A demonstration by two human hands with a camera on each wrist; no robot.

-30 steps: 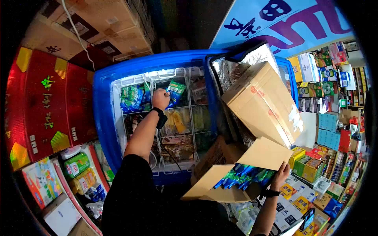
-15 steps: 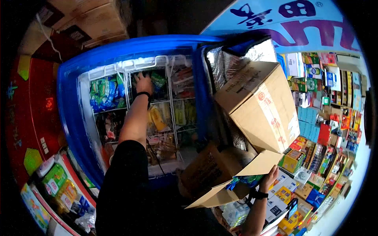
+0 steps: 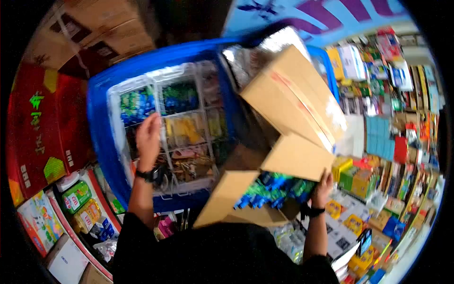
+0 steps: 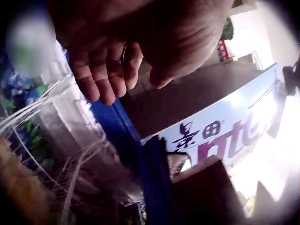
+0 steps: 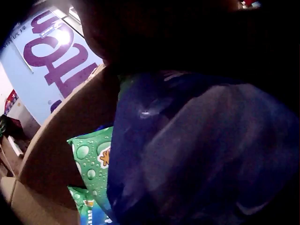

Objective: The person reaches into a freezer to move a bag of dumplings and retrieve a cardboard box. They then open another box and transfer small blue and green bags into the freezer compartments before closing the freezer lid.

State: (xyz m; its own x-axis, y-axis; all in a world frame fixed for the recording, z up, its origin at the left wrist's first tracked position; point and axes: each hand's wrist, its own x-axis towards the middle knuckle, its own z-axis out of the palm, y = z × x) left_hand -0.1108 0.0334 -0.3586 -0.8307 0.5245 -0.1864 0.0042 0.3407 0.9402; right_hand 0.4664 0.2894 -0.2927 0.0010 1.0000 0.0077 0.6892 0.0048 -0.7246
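My left hand (image 3: 149, 142) hangs over the near left part of an open chest freezer (image 3: 101, 142), fingers loosely bent and nothing in them. In the left wrist view, the same hand (image 4: 117, 61) shows its palm and relaxed fingers. Green-and-blue packets (image 3: 137, 105) fill the far left wire basket section, and more packets (image 3: 179, 97) lie in the section beside it. At the right, my right hand (image 3: 323, 189) grips the edge of an open cardboard box (image 3: 298, 158) tilted against the freezer. Inside it are several packets (image 3: 274, 189); one green packet (image 5: 91, 159) appears close in the right wrist view.
A taped carton (image 3: 298, 90) leans over the freezer's right side, on a silver-lined bag (image 3: 246, 57). Yellow packs (image 3: 184, 131) sit in a middle basket section. Red cartons (image 3: 38, 128) stand at the left, and stocked shelves (image 3: 406, 128) run along the right.
My left hand held a packet over the second basket section, then was down among the packets there with fingers spread; now it has come back toward me, empty. The right hand stays on the box.
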